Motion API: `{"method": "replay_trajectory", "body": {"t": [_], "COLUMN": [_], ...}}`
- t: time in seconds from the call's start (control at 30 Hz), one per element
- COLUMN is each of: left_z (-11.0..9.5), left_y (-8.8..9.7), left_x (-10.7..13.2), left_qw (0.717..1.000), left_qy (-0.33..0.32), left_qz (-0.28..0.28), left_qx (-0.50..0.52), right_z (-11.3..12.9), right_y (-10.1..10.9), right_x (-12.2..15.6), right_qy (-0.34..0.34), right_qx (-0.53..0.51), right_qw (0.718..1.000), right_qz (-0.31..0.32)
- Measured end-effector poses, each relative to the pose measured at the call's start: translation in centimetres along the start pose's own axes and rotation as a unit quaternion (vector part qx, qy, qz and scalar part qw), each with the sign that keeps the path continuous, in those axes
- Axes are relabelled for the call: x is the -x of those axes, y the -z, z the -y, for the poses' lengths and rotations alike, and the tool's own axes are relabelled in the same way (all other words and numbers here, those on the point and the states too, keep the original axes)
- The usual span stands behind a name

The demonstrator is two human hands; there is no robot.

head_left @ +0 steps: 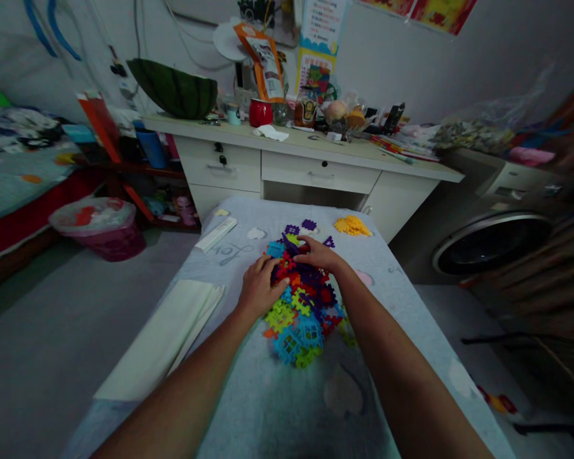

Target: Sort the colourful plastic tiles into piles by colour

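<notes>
A heap of interlocking plastic building pieces [300, 299] in blue, lime green, red, purple and orange lies on the cloth-covered table [268, 414]. My left hand [259, 287] rests against the heap's left side, thumb and fingers apart, with no piece plainly gripped. At the top of the pile, my right hand [318, 254] has its thumb and fingers curled at a purple building piece [291, 247]; its fingertips partly cover the contact. Several loose purple pieces [309, 224] lie just beyond the heap. Farther right sits a small group of yellow-orange pieces [352, 225].
A long white box [216, 234] and a folded pale cloth [160, 338] lie on the table's left side. Behind stands a white desk [310, 146] crowded with items, including a half-watermelon-shaped object [175, 90]. A washing machine [488, 210] is at right, a pink bin [100, 226] at left.
</notes>
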State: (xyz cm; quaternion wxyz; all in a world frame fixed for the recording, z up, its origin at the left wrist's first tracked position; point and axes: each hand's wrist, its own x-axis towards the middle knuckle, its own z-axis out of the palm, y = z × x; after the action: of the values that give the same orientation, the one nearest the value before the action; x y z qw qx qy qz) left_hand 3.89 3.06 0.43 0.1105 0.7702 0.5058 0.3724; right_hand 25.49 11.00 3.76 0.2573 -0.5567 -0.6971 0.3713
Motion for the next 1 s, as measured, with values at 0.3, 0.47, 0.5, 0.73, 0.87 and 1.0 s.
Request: {"method": "replay_trajectory", "body": {"t": [0.3, 0.47, 0.5, 0.73, 0.87, 1.0], "left_z": [-0.7, -0.8, -0.8, -0.2, 0.0, -0.1], "left_y": [0.5, 1.3, 1.4, 1.5, 1.1, 1.3], "left_x": [0.1, 0.2, 0.2, 0.2, 0.1, 0.0], "left_qw": [0.991, 0.988, 0.989, 0.997, 0.996, 0.985], "left_qy": [-0.051, -0.063, -0.059, -0.023, -0.057, -0.117], "left_qz": [-0.016, -0.037, -0.046, -0.044, 0.056, 0.124], "left_qx": [0.125, 0.137, 0.129, 0.060, 0.041, 0.024], "right_z": [3.7, 4.5, 4.2, 0.8, 0.0, -0.1], "right_y": [1.1, 2.2, 2.3, -0.4, -2.4, -2.8], "right_x": [5.6, 10.9, 12.0, 17.2, 17.0, 15.7], "right_qy": [0.179, 0.192, 0.187, 0.080, 0.063, 0.093], "right_qx": [0.021, 0.085, 0.116, 0.211, 0.215, 0.218], "right_qw": [0.980, 0.971, 0.971, 0.973, 0.973, 0.971], "right_qz": [0.086, 0.109, 0.092, 0.050, 0.050, -0.001]}}
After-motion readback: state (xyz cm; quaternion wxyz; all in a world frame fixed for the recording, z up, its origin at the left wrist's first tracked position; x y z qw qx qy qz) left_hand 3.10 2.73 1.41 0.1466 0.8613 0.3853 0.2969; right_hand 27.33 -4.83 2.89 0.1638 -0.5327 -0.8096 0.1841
